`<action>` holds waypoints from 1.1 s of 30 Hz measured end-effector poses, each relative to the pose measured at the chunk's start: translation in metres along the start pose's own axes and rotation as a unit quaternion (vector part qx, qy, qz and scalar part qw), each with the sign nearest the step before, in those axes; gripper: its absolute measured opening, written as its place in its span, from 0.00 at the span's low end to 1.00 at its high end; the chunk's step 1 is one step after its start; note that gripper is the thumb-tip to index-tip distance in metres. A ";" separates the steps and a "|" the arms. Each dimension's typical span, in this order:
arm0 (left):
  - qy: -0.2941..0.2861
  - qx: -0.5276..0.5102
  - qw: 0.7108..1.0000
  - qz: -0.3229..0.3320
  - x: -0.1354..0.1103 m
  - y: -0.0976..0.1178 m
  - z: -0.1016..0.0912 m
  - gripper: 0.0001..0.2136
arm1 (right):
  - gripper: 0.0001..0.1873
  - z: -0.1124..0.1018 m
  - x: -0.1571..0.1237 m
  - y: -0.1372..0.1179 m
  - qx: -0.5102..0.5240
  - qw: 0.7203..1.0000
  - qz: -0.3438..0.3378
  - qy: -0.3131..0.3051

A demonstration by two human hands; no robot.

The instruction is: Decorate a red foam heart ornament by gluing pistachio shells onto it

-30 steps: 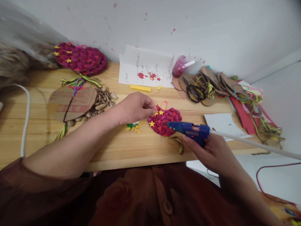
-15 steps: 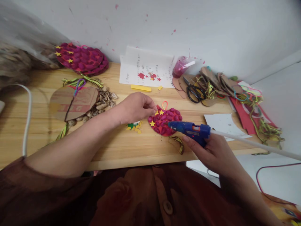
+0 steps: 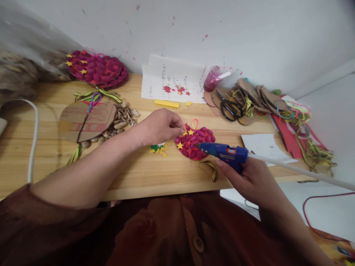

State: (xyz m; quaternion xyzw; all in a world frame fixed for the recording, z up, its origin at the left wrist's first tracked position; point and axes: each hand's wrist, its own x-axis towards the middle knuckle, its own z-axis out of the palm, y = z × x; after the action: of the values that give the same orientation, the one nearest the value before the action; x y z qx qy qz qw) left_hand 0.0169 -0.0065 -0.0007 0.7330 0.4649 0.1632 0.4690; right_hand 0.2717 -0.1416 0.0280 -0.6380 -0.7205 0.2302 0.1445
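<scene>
A heart-shaped craft [image 3: 202,139] covered in magenta-painted peanut shells lies on the table, with an orange loop at its top and a dark tassel [image 3: 213,172] below. My left hand [image 3: 163,127] is closed in a pinch at its upper left, fingertips on a small yellow star [image 3: 185,133]. Two more yellow stars [image 3: 180,145] and a red star sit on the same side. Wrapped around the handle of a blue hot glue gun [image 3: 226,152] is my right hand [image 3: 251,175]. The nozzle points left, over the heart's lower part; whether it touches is unclear.
Yellow scraps [image 3: 161,148] lie near my left wrist. A cardboard heart [image 3: 88,120] and peanut shells [image 3: 124,116] are at left, finished purple pieces [image 3: 97,70] behind. Scissors [image 3: 231,110], a cup of purple paint [image 3: 214,79] and paper with stars [image 3: 151,83] stand farther back.
Almost nothing differs. Both hands, the glue gun and the heart hold the same places; the whole view has shifted very slightly.
</scene>
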 end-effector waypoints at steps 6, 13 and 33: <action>0.003 0.003 1.000 -0.004 0.001 0.001 0.001 0.07 | 0.18 -0.002 -0.002 -0.005 -0.064 0.997 -0.034 -0.002; 0.007 0.000 1.000 -0.001 0.000 0.001 0.002 0.07 | 0.18 -0.015 0.002 -0.016 -0.113 0.991 -0.058 -0.039; -0.024 -0.141 0.990 -0.014 -0.005 0.011 0.009 0.04 | 0.20 0.021 0.036 0.029 0.527 0.830 0.161 0.088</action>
State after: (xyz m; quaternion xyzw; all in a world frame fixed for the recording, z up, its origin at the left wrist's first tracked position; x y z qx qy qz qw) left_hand 0.0263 -0.0168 0.0052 0.6563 0.4364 0.2031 0.5810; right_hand 0.2809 -0.1072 -0.0085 -0.5895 -0.3611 0.5379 0.4825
